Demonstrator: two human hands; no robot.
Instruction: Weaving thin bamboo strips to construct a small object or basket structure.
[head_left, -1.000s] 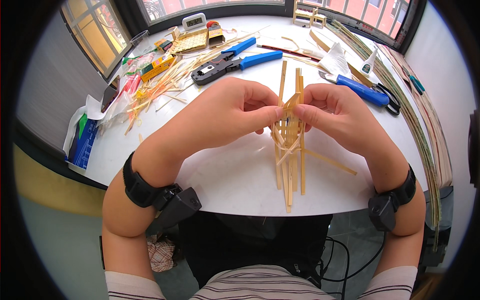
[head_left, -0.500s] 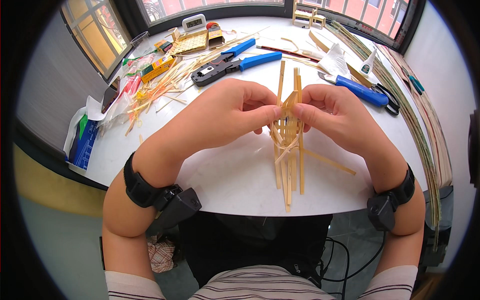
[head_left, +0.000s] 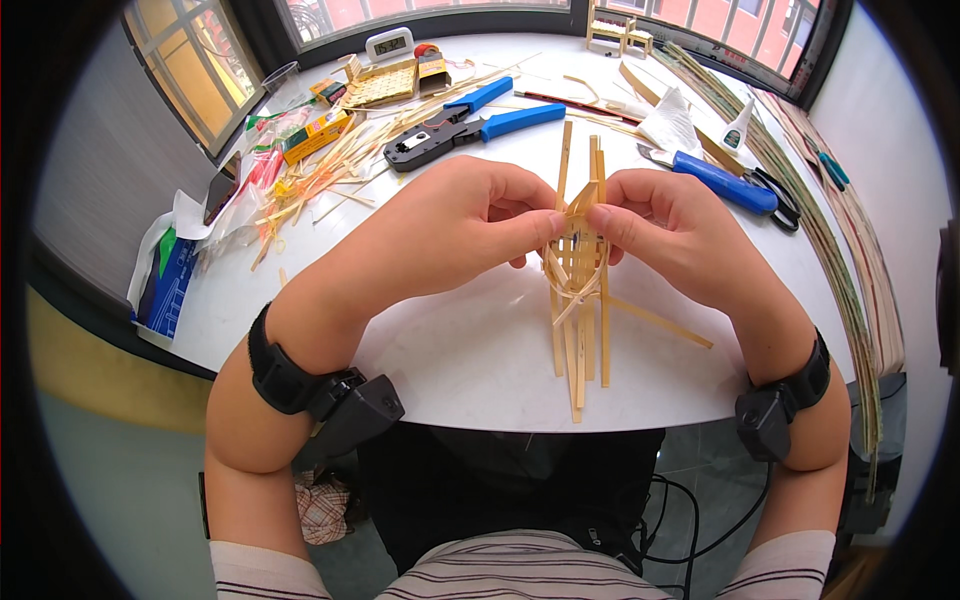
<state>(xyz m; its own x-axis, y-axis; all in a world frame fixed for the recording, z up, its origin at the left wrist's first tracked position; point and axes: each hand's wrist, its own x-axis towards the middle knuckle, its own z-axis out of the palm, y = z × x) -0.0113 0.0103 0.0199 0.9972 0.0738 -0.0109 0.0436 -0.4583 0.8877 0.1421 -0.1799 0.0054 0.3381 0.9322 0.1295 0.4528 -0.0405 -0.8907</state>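
Observation:
A small piece of woven bamboo strips (head_left: 578, 262) is held between my two hands above the front middle of the white table. Its long flat strips stick out toward the far side and toward me, and one slants off to the right. Thin strips curve round its near part in a loop. My left hand (head_left: 490, 215) pinches its left side with thumb and fingers. On the other side my right hand (head_left: 655, 220) grips it, the thumb near a folded strip end. The fingertips behind the weave are partly hidden.
Blue-handled crimping pliers (head_left: 450, 130) lie beyond my left hand, near loose strips (head_left: 320, 180). A blue-handled cutter (head_left: 725, 183), black scissors (head_left: 778, 195) and a glue bottle (head_left: 737, 127) are at the right. A woven tray (head_left: 380, 86) lies at the far left. Long strips (head_left: 800, 180) line the right edge.
Almost nothing differs. The looped thin strips at the near part of the weave have shifted slightly; both hands keep their grip in nearly the same place.

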